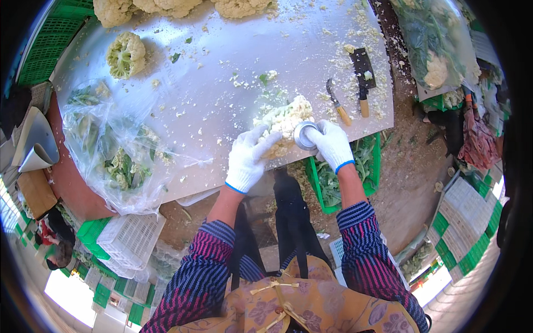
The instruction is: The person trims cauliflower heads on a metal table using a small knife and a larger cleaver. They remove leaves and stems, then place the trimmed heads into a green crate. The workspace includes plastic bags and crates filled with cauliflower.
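A cauliflower head (pixel 287 118) lies near the front edge of the metal-topped table (pixel 200 108). My left hand (pixel 249 156), in a white knitted glove, rests on its left side with the fingers spread over the curds. In my gloved right hand (pixel 331 143) is a round metal ring-shaped tool (pixel 306 135), held against the cauliflower's right side. Its working edge is hidden. To the right lie a small hooked knife (pixel 338 104) with a wooden handle and a dark cleaver (pixel 363 79).
Another cauliflower (pixel 125 55) sits stem up at the far left, with several more (pixel 166 6) behind. A clear plastic bag of trimmings (pixel 125 154) covers the left corner. Below the edge stands a green crate of leaves (pixel 329 183). A person (pixel 58 245) is at the lower left.
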The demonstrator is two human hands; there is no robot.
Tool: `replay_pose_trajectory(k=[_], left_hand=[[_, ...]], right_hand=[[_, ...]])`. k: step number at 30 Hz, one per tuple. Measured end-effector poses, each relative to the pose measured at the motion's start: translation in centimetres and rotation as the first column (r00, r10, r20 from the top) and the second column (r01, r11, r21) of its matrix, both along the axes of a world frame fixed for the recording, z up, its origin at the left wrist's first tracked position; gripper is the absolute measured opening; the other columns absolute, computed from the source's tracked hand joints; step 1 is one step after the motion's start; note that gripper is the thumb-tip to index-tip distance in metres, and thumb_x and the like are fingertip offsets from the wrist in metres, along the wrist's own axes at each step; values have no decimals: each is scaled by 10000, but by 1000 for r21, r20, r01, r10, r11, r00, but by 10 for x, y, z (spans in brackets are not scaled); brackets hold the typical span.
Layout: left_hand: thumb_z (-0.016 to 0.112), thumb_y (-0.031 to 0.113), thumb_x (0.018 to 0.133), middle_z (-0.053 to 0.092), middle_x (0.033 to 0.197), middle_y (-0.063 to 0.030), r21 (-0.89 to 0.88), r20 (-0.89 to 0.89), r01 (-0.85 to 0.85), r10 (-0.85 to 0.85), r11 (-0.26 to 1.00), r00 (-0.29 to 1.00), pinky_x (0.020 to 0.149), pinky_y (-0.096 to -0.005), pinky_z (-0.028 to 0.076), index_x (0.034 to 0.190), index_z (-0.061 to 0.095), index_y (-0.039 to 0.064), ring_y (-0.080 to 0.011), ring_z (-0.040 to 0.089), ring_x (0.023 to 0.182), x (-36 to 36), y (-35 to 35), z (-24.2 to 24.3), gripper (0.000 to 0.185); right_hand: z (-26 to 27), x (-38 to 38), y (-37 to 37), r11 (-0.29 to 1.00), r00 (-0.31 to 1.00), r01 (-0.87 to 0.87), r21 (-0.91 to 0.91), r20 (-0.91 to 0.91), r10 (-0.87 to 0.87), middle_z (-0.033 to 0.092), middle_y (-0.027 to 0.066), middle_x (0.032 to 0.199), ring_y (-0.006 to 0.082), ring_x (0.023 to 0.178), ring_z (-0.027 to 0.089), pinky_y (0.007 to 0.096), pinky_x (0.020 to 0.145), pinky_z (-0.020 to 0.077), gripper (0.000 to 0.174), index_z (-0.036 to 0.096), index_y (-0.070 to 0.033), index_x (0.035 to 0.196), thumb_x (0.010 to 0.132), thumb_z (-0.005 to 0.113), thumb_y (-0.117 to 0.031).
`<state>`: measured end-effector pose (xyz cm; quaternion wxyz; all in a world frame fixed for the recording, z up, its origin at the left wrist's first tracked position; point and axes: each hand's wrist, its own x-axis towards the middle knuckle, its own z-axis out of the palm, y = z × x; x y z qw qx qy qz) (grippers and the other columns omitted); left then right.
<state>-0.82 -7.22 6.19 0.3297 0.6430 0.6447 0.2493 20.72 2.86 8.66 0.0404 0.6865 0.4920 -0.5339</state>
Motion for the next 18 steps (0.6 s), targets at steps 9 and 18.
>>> replay_pose_trajectory(k=[9,18], left_hand=[[592,39,789,618,1181,-71,99,-157,328,-311,939,937,821,-439,494,1276,633,319,-295,610,1010,48,-25,3,563],[624,-2,731,605,1210,-129,170,-185,239,-207,956,961,839,-452,496,1279,638,236,-349,603,1047,29,-19,-2,597]], right_hand=[[-37,119,-86,922,825,0,387,521,-219,711,204,956,402,882,683,487,792,501,344,613,-111,1095,909,596,-401],[-23,52,14,945,879,326,-13,-364,-308,668,70,769,101,514,564,242,481,443,354,670,22,1077,930,655,-299]])
